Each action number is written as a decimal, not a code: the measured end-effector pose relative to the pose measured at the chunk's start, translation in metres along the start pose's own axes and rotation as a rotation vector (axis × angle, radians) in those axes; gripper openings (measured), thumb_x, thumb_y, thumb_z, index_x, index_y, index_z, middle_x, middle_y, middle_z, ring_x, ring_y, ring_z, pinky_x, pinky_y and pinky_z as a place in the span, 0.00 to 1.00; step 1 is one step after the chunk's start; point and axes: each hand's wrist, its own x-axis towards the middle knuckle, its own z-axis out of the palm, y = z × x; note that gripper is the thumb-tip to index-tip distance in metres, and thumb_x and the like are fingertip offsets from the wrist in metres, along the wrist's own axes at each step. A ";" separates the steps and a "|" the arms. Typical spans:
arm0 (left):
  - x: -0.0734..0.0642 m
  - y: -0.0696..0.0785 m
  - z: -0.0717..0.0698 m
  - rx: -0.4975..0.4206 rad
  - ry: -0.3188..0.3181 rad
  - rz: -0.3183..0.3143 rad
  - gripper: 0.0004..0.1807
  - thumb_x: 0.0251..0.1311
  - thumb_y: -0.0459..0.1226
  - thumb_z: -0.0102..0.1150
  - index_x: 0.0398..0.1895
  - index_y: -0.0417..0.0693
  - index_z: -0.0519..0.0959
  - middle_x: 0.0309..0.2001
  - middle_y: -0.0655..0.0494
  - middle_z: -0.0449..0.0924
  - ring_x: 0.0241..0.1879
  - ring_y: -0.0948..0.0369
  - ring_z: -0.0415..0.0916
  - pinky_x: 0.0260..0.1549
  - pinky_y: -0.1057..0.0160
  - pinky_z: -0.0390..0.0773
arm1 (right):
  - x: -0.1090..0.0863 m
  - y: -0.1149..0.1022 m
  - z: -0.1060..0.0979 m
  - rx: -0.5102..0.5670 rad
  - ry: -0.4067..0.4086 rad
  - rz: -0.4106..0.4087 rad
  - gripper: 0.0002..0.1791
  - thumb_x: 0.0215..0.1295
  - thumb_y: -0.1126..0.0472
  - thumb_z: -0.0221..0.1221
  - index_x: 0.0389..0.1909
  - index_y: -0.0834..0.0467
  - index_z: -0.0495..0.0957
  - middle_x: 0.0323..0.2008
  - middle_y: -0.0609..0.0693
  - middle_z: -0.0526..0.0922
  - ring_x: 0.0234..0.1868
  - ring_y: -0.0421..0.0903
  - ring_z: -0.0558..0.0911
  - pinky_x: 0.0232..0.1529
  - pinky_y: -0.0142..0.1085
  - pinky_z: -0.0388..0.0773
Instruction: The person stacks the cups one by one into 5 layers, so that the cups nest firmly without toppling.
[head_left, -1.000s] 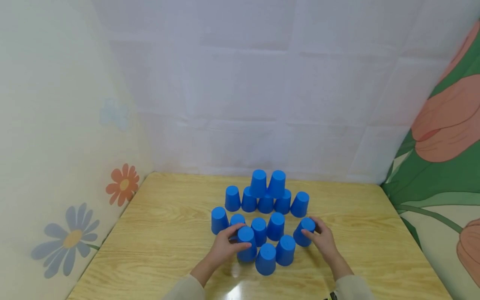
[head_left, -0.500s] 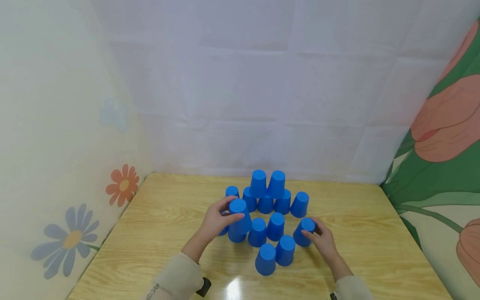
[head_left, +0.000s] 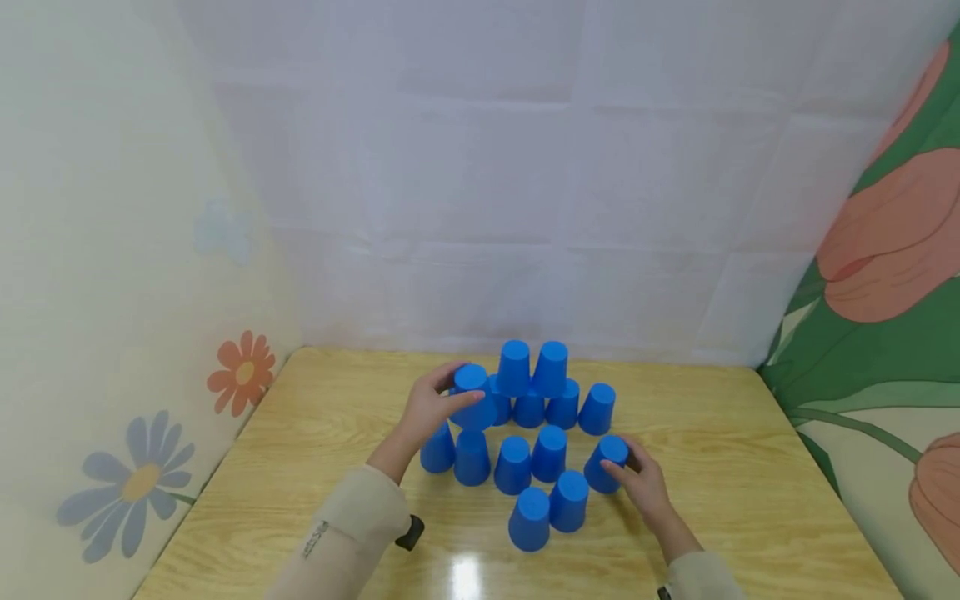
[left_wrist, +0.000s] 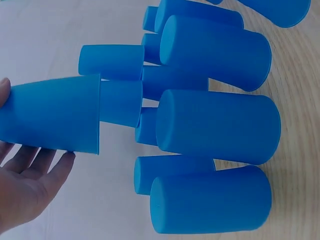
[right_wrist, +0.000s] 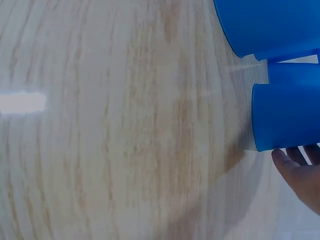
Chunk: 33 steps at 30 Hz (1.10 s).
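My left hand grips an upside-down blue cup, thumb on the near side, and carries it above the table at the left end of the back row. In the left wrist view this cup is held clear of the others. My right hand holds another inverted blue cup at the right of the middle row. In the right wrist view, fingers touch the side of that cup. Two blue cups stand as a second level on the back row.
A middle row of inverted cups stands in front of the back row. Two more cups stand nearest me. The wooden table meets a white cloth behind and flowered panels at both sides.
My left hand has lifted its cup from the front row and carried it up and away from me, past the middle row, towards the back row's left end. The right hand stays in place.
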 end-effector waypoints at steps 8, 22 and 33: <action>0.018 0.001 0.000 0.007 0.066 -0.034 0.29 0.46 0.46 0.62 0.54 0.51 0.69 0.52 0.53 0.69 0.53 0.54 0.63 0.48 0.51 0.65 | 0.000 0.003 0.004 -0.008 0.036 -0.025 0.28 0.55 0.56 0.58 0.55 0.62 0.64 0.52 0.61 0.68 0.54 0.59 0.64 0.51 0.53 0.61; 0.048 -0.008 0.003 0.056 0.106 -0.124 0.33 0.49 0.45 0.60 0.59 0.47 0.63 0.58 0.48 0.62 0.57 0.50 0.58 0.51 0.51 0.62 | -0.001 0.003 0.001 0.005 0.010 -0.016 0.28 0.55 0.55 0.58 0.56 0.59 0.64 0.52 0.59 0.68 0.55 0.57 0.64 0.53 0.51 0.60; 0.059 -0.015 0.013 0.065 0.136 -0.107 0.31 0.51 0.41 0.58 0.59 0.44 0.62 0.58 0.45 0.61 0.57 0.48 0.57 0.52 0.51 0.60 | 0.000 0.004 0.001 -0.007 0.005 0.003 0.31 0.53 0.51 0.58 0.57 0.59 0.63 0.53 0.60 0.67 0.55 0.57 0.63 0.51 0.50 0.62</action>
